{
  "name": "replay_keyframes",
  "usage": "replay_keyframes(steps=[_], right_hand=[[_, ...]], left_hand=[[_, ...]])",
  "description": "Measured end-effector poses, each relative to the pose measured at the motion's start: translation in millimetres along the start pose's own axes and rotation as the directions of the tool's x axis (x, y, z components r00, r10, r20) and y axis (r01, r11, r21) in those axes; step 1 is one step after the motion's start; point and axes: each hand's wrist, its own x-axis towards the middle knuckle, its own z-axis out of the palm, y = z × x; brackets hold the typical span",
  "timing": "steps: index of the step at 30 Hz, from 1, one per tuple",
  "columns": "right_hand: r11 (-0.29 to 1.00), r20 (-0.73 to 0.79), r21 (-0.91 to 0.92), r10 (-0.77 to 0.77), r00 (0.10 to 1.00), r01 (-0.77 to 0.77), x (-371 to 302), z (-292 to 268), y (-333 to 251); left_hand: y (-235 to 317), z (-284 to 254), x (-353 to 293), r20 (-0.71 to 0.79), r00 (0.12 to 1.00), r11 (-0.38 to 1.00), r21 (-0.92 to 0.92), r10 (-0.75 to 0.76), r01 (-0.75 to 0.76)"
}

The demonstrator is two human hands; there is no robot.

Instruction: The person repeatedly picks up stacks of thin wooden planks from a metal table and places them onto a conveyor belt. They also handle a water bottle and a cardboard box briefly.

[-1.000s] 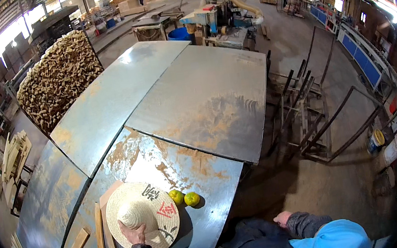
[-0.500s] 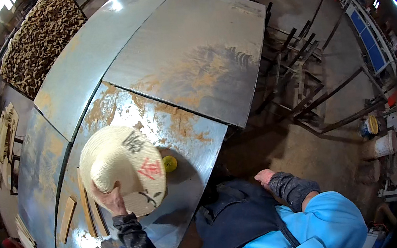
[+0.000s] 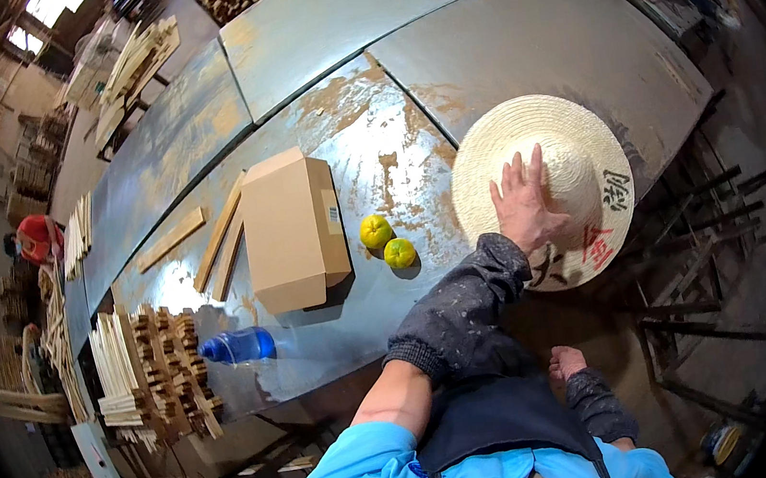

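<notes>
My left hand [image 3: 531, 207] lies with fingers spread on the crown of a woven straw hat [image 3: 487, 159]. Dark and red painted marks show on its brim. The hat rests at the right of the metal tabletop [image 3: 284, 150], its near brim out past the table's edge. Hanging low by my dark apron, my right hand [image 3: 567, 363] is curled closed, and I see nothing in it. Left of the hat are two yellow-green citrus fruits, one [image 3: 375, 231] just behind the other [image 3: 399, 253]. A closed brown cardboard box [image 3: 290, 232] sits beside them.
Wooden strips [image 3: 172, 240] lie left of the box. Nearer me are a blue bottle [image 3: 238, 346] on its side and stacked notched wood pieces [image 3: 168, 369]. Dark metal frames [image 3: 711, 302] stand at right. A person in red [image 3: 39, 236] is at far left.
The hat has moved right with my left hand, whose fingers have spread from their grip on the crown. The box and a second fruit now show. My view has turned left.
</notes>
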Motion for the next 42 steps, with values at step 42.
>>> replay_keyframes(steps=[42], right_hand=[[0.638, 0.213, -0.744, -0.057, 0.975, 0.2, -80, 238, -103]], left_hand=[[-346, -192, -233, 0.208, 0.545, -0.393, -0.886, -0.812, -0.247]])
